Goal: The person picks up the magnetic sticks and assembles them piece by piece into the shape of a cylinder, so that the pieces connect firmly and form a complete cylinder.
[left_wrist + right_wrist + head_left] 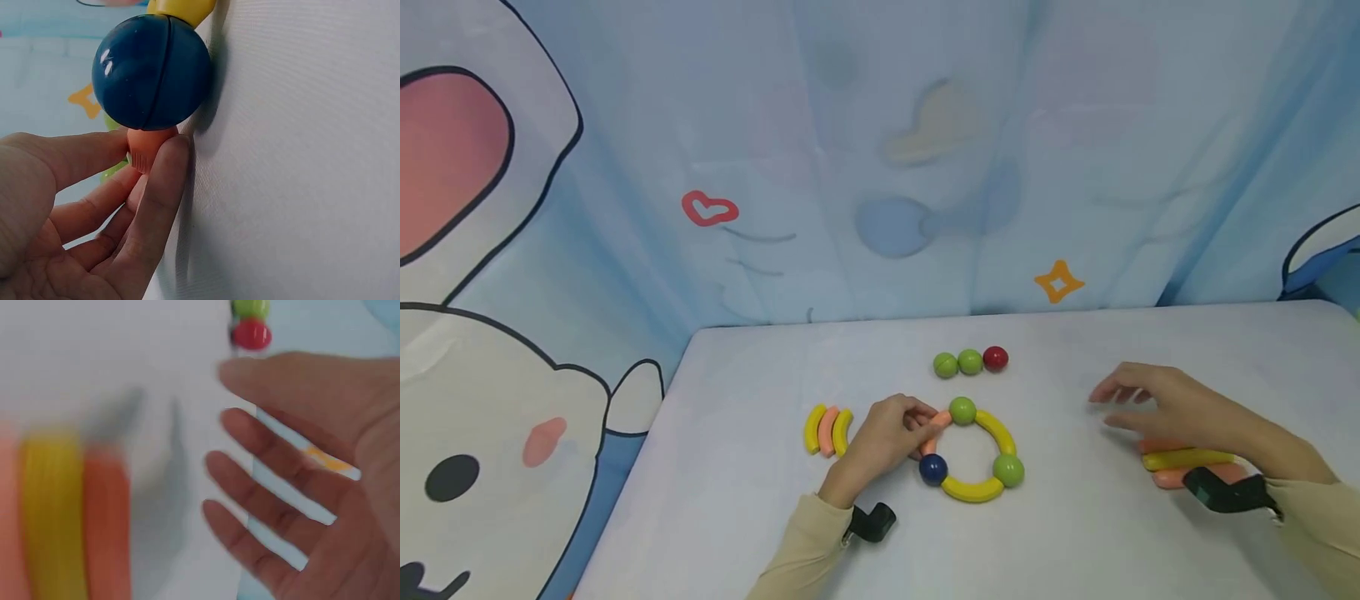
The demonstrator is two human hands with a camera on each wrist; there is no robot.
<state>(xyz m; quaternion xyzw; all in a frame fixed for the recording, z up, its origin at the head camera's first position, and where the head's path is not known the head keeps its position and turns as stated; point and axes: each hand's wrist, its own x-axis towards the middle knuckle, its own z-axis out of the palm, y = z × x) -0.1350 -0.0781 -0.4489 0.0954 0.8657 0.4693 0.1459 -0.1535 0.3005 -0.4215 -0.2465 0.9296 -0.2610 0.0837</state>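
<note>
A ring of curved sticks and balls lies on the white table: a dark blue ball (933, 470), green balls (962, 410) and yellow curved sticks (973, 489), closed on the left by an orange curved stick (931, 444). My left hand (891, 437) pinches that orange stick between thumb and fingers; in the left wrist view its end meets the blue ball (152, 72). Over at the right, my right hand (1180, 408) hovers with spread fingers and holds nothing. Below it lie two orange sticks and a yellow stick (1187, 460), partly hidden by the hand and wrist camera.
Two green balls and a red ball (996, 359) stand in a row behind the ring. Left of my left hand lie two yellow curved sticks and an orange one (827, 432). A printed curtain (850, 167) hangs along the table's far edge.
</note>
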